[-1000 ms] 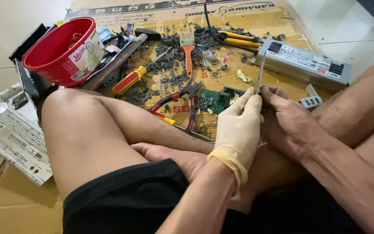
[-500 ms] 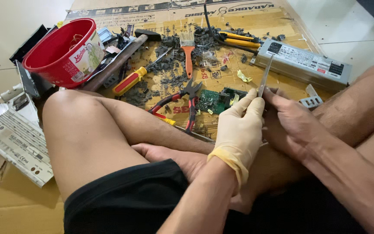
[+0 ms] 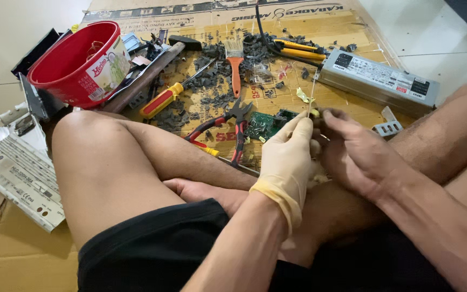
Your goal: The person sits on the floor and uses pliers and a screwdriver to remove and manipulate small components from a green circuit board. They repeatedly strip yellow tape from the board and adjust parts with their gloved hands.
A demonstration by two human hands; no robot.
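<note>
- The step in hand looks like working a thin metal rod (image 3: 313, 92) at its lower end: both hands meet over the crossed legs, and the rod stands nearly upright out of them, its tip toward 12 o'clock
- The left hand (image 3: 287, 162), in a pale rubber glove, has thumb and forefinger pinched narrow around the rod's foot, beside a small yellowish piece (image 3: 314, 113) (what that piece is I cannot tell)
- The right hand (image 3: 360, 154), bare, is curled close, its fingertips touching the same spot from 3 o'clock; whether it grips the rod or only steadies it is hidden
- The next move, as I judge it, calls for a firm pinch and a steady pull or twist along the rod's line, not sideways
- From the hands: a green circuit board (image 3: 266, 124) lies just beside at 10 o'clock, red-handled pliers (image 3: 228, 130) beyond it at 9, a grey metal power-supply box (image 3: 379, 81) at 1, an orange-handled brush (image 3: 235, 65) at 11, and a red bucket (image 3: 77, 65) well apart at 10
</note>
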